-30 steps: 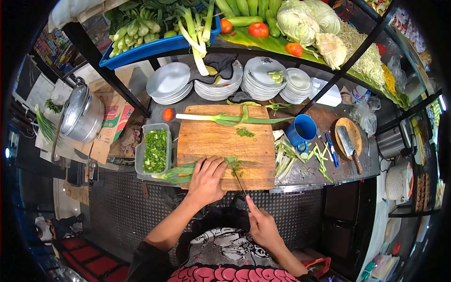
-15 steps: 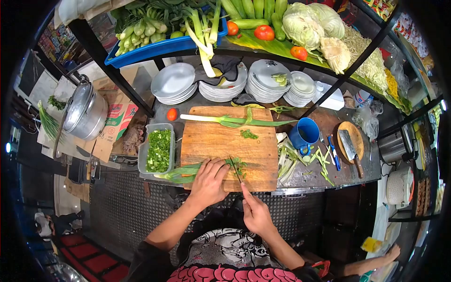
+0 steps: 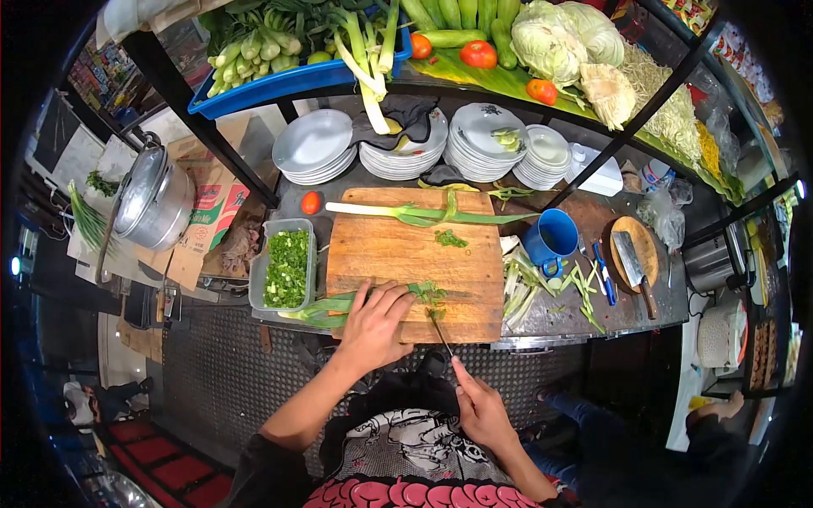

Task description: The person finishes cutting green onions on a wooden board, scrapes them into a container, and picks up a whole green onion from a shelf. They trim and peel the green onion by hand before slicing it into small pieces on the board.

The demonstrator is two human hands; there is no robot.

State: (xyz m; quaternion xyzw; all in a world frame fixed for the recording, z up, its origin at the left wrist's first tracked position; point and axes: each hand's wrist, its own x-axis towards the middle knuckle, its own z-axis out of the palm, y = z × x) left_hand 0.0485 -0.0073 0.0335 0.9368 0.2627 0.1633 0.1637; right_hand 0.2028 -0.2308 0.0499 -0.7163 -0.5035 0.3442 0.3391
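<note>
On the wooden cutting board [image 3: 381, 254], my left hand [image 3: 378, 322] presses down on a bunch of green leek leaves [image 3: 326, 311] near the front edge. My right hand [image 3: 487, 411] grips a knife [image 3: 442, 332], its blade tip at the chopped green bits [image 3: 430, 296] beside the leaf ends. Farther back on the board lie a whole leek [image 3: 406, 212] and a small pile of chopped greens [image 3: 450, 239]. Left of the board stands a plastic container [image 3: 287, 267] full of chopped greens.
Behind the board are stacks of plates [image 3: 313, 142]. A tomato [image 3: 311, 202] lies at the left. To the right are trimmings [image 3: 521, 288], a blue mug [image 3: 555, 237] and a cleaver [image 3: 631, 262] on a round board. Another person's arm [image 3: 716, 411] shows at lower right.
My right hand and the knife have moved right and toward me, away from the leaf ends. My left hand is almost unchanged. The other person's arm has moved, and their legs now show.
</note>
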